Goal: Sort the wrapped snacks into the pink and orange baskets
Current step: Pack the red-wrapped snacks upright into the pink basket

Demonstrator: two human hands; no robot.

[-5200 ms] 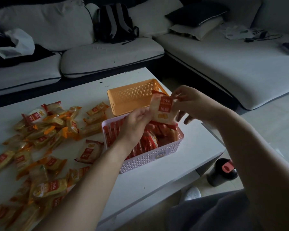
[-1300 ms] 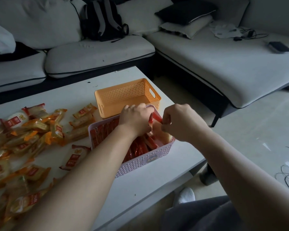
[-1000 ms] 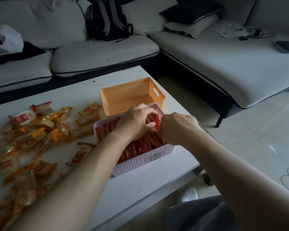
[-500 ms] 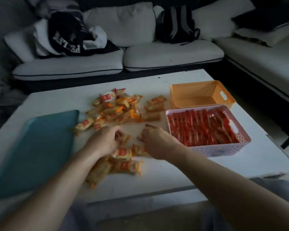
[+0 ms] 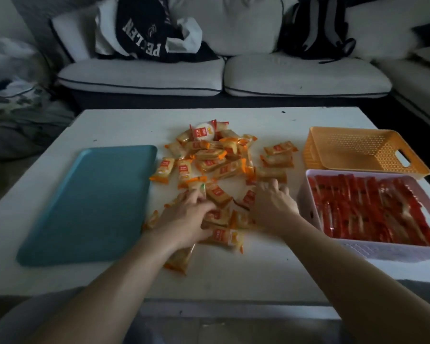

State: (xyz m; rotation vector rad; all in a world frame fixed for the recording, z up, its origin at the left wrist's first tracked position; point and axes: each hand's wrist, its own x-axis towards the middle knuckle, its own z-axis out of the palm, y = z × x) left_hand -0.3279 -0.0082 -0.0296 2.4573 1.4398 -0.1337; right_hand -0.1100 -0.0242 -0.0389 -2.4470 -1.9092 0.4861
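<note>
Two hands are down in the loose pile of orange-wrapped snacks (image 5: 221, 165) in the middle of the white table (image 5: 233, 274). They are apart, with a few packets between them. My view of the left hand (image 5: 184, 219) shows it lying palm-down over the near packets, fingers bent across them. I cannot tell whether it actually grips one. The right hand (image 5: 273, 207) rests flat at the right edge of the pile, fingers spread and holding nothing, just beside the pink basket (image 5: 382, 252). That basket sits at the near right of the table and is packed with rows of red-wrapped snacks (image 5: 370, 209). The orange basket (image 5: 358, 150) stands directly behind it, with their rims close together. A blue tray (image 5: 90, 207) lies flat on the left side of the table, next to the pile. Beyond the table I see a pale sofa (image 5: 233, 75) with a dark backpack (image 5: 315, 28) and a dark lettered garment (image 5: 144, 33) on it.
</note>
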